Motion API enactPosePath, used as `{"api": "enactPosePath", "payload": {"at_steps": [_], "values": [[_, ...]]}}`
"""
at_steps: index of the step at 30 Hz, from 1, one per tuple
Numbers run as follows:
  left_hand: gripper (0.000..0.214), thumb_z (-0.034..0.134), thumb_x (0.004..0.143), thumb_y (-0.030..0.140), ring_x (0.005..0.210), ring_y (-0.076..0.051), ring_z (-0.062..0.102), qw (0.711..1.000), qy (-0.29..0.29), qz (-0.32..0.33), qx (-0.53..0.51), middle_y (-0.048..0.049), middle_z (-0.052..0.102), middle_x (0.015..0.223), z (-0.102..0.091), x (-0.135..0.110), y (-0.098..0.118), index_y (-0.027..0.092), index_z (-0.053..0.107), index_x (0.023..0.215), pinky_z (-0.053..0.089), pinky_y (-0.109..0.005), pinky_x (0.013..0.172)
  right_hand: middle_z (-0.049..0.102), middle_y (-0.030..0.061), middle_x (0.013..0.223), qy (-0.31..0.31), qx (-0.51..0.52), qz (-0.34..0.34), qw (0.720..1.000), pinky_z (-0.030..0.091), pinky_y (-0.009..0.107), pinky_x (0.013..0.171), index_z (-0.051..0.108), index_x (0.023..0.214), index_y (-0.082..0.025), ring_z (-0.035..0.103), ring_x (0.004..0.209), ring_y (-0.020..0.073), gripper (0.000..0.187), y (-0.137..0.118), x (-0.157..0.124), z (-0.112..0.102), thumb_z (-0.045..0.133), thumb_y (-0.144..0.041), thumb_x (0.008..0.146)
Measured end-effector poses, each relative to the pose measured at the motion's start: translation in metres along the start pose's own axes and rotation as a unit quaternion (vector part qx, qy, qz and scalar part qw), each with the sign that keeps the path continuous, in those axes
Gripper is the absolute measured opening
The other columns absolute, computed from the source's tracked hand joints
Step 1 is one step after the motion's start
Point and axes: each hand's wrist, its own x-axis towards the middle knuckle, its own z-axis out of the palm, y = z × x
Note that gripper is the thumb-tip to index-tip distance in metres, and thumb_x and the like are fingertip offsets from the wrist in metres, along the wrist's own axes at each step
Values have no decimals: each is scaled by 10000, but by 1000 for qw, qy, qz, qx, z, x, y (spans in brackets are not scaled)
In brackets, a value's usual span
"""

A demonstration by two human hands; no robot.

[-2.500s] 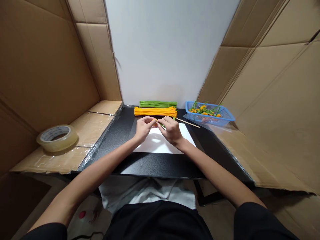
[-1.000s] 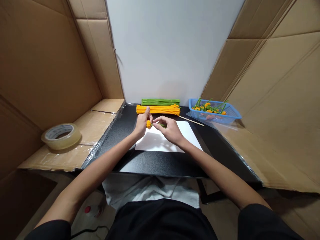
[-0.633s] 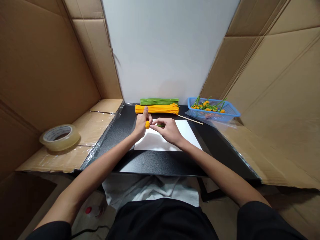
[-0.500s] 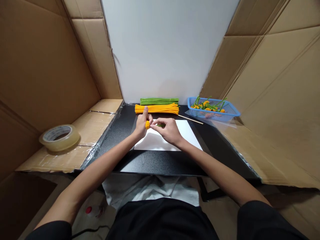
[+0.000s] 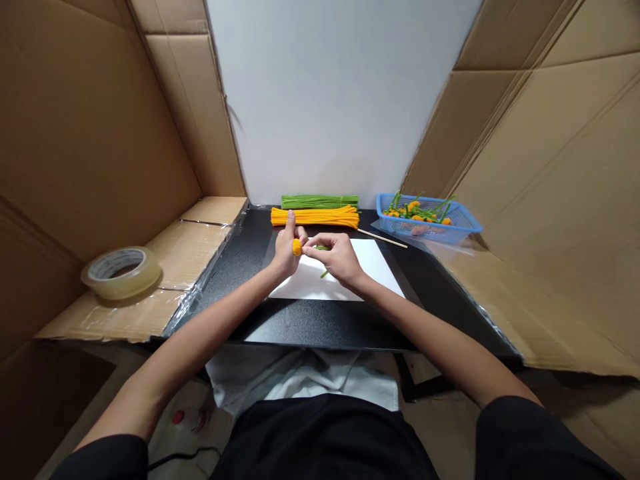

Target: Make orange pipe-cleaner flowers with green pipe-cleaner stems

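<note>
My left hand [image 5: 286, 250] pinches a small orange pipe-cleaner bud [image 5: 297, 247], thumb pointing up. My right hand [image 5: 339, 258] is closed on the green pipe-cleaner stem [image 5: 323, 249] joined to that bud; the stem's tail pokes out below my fingers. Both hands hover over a white sheet of paper [image 5: 373, 267] on the black table [image 5: 240, 267]. Just behind them lie a bundle of orange pipe cleaners [image 5: 320, 217] and a bundle of green pipe cleaners [image 5: 320, 201].
A thin wooden stick [image 5: 383, 238] lies right of the orange bundle. A blue basket [image 5: 463, 223] with several finished orange-and-green pieces stands at the back right. A roll of clear tape [image 5: 121, 272] rests on cardboard at the left. Cardboard walls enclose both sides.
My right hand has shifted along the green stem, whose tail now points down toward the paper. My left hand keeps the orange bud in nearly the same place.
</note>
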Motion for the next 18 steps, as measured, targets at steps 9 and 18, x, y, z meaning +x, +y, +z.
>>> {"api": "enactPosePath", "payload": {"at_steps": [9, 18], "values": [[652, 532, 806, 784, 460, -99, 510, 992, -92, 47, 76, -27, 576, 550, -22, 10, 10, 166, 624, 620, 335, -227, 430, 710, 25, 676, 30, -146, -56, 987, 433, 274, 614, 787, 838, -173, 577, 595, 141, 190, 8, 2, -13, 730, -347, 787], [449, 705, 801, 584, 513, -110, 583, 966, -192, 56, 163, -28, 623, 613, -15, 2, 14, 140, 638, 777, 442, -198, 452, 698, 49, 697, 45, -411, -261, 873, 368, 290, 640, 754, 805, -200, 588, 630, 159, 259, 9, 0, -27, 544, -237, 951]]}}
